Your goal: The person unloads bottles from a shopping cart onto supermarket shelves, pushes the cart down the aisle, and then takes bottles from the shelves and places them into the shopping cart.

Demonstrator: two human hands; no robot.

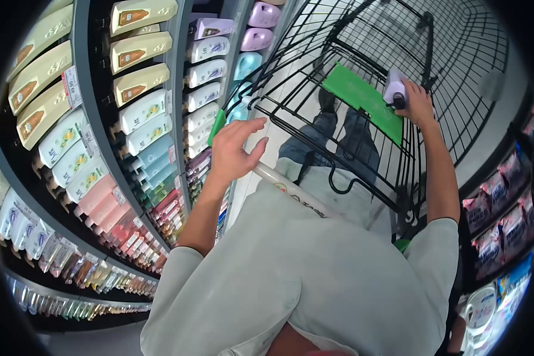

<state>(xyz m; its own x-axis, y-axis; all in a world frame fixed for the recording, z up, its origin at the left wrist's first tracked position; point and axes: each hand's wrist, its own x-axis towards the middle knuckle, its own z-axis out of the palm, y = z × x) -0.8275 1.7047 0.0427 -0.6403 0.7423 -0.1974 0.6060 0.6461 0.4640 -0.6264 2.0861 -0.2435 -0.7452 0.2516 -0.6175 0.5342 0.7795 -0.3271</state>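
Note:
My right hand (pixel 418 105) is closed around a pale lilac pump bottle (pixel 394 88) with a dark top. The bottle is tilted, over the basket of the black wire shopping cart (pixel 291 121) and near its green panel (pixel 362 98). My left hand (pixel 236 151) is held up with fingers and thumb apart and nothing in it. It is close to the end of the cart's pale handle bar (pixel 293 191), beside a green end piece (pixel 218 127); whether it touches the bar I cannot tell.
Shelves on the left hold rows of cream bottles (pixel 141 50), white bottles (pixel 204 74) and pink bottles (pixel 104 202). To the right, a shelf carries pink packets (pixel 497 190). A white tub (pixel 480 308) is at the lower right.

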